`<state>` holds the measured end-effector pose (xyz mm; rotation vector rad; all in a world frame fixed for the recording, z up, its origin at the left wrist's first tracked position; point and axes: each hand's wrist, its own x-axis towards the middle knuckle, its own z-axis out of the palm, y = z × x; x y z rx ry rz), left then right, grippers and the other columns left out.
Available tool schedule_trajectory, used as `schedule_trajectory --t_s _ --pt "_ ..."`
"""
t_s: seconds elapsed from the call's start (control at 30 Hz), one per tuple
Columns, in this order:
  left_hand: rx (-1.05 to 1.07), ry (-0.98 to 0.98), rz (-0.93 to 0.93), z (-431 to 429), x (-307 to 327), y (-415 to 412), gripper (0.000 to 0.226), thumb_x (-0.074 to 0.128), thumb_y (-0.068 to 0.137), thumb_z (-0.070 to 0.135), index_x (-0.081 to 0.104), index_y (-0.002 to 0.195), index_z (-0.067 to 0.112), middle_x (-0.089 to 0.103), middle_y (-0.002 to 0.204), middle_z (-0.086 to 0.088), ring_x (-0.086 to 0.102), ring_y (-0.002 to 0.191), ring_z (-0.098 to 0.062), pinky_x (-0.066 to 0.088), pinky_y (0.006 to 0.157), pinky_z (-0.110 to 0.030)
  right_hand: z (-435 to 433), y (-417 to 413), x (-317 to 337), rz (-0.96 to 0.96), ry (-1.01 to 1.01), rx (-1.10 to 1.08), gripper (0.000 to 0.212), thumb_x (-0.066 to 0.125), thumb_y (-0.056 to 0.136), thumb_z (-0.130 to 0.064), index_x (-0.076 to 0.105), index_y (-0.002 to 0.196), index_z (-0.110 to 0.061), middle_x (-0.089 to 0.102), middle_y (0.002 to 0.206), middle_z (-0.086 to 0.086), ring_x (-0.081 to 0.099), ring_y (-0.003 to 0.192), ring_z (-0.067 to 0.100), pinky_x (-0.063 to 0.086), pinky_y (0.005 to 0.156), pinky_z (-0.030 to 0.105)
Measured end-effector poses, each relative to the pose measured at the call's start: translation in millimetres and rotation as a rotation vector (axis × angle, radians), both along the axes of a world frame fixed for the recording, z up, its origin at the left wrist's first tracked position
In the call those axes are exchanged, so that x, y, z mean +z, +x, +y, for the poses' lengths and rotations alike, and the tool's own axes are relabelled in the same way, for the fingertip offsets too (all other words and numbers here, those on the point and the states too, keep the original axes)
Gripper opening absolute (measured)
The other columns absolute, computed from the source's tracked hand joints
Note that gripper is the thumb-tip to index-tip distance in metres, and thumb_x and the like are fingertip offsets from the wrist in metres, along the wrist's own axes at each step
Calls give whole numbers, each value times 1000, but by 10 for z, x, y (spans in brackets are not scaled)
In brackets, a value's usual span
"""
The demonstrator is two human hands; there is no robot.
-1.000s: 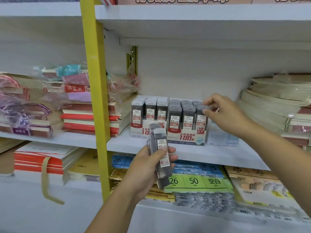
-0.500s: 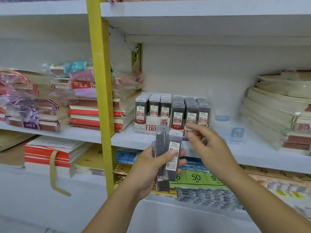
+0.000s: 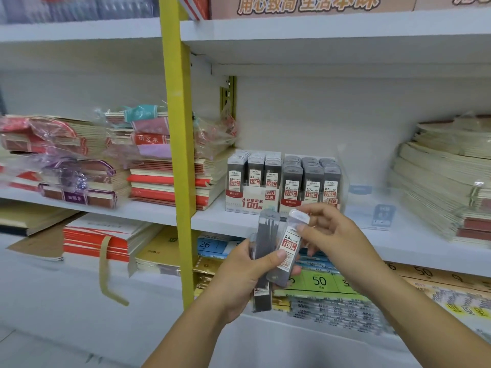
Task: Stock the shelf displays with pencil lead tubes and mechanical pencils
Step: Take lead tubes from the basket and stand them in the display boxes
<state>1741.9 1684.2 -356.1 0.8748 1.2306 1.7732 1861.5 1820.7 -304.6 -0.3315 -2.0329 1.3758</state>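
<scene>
Back from the display box [image 3: 291, 202] just beyond both hands, the right hand [image 3: 334, 235] now pinches the top of 1 lead tube [image 3: 291, 244] in the small bundle [image 3: 264, 243] the left hand [image 3: 244, 282] grips beneath it, so another tube seems ready for shelving.

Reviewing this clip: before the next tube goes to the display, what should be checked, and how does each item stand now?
1. Right hand pinches the top of the front tube: ok.
2. Left hand grips the tube bundle: ok.
3. Front tube label reads 0.5 HB, matching the 0.5 display box: ok.
4. Free slot in that box: cannot tell.
5. Nothing between the hands and the box: ok.
</scene>
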Motion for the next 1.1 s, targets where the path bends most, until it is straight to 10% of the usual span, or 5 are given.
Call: schedule_trajectory --t_s 0.27,0.43,0.8,0.97,1.1 --pt "325 98 -83 -99 99 -388 37 61 94 36 57 122 13 79 102 -6 77 93 -21 61 66 -29 -93 -565 816 231 435 -123 25 64 92 -13 51 99 -33 67 94 -5 67 85 10 57 70 25" --pt "460 44 42 -189 105 -615 25 58 100 37 61 103 12 75 74 0 60 52 -11 51 53 -23 -87 -1010 1049 113 742 -170 22 62 93 -17 49 102 -32 62 88 -13 59 78 -4 49 65 12" --pt "358 53 8 -258 51 -796 16 60 99 32 62 99 16 58 71 2 47 57 -10 45 57 -27 65 -1546 857 -227 1094 -208 26 66 88 -25 60 113 -25 45 104 -8 45 93 9 46 83 34" --pt "229 72 -2 -303 75 -721 18 56 101 14 61 118 16 72 85 -2 63 68 -13 51 63 -26 -14 -1389 781 -117 1112 -254 29 57 95 -20 62 124 -18 46 107 -2 45 99 13 44 86 28" --pt "120 80 37 -332 92 -616 35 65 90 28 61 123 15 77 108 -9 75 94 -22 58 72 -26 -201 -1087 549 -119 686 -27 26 53 98 -30 60 122 -35 58 104 -15 54 93 -2 38 76 8"
